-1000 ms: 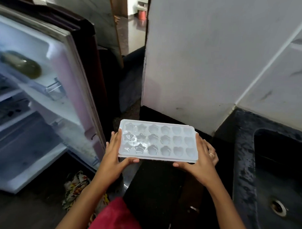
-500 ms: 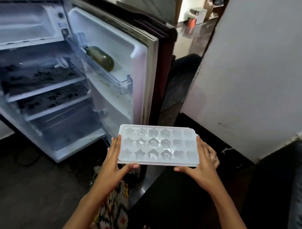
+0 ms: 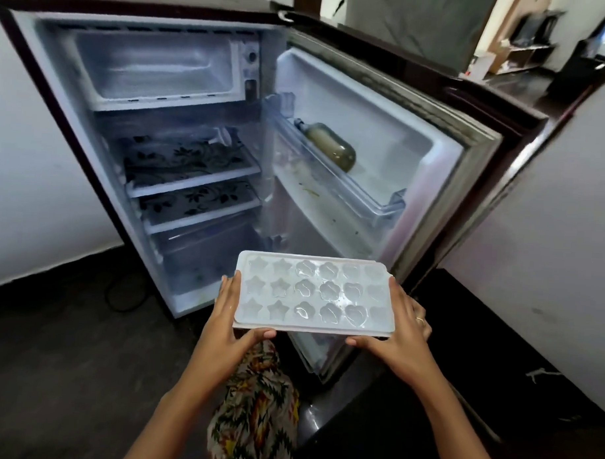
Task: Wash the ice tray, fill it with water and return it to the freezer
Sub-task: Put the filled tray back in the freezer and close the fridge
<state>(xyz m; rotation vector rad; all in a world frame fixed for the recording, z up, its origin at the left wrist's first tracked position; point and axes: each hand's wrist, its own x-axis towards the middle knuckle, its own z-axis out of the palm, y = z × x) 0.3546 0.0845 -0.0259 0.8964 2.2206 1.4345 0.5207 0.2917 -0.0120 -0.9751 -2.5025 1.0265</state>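
Head: fridge (image 3: 181,120), bottle (image 3: 331,148) beyond ice tray (image 3: 312,295)

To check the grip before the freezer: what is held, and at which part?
The ice tray, held by both hands: the left hand grips its left short edge, the right hand its right short edge, thumbs along the near rim.

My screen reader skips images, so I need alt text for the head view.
A left hand and a right hand hold an ice tray by its short ends before an open fridge. The freezer box at the top is open; a bottle lies in the door shelf.
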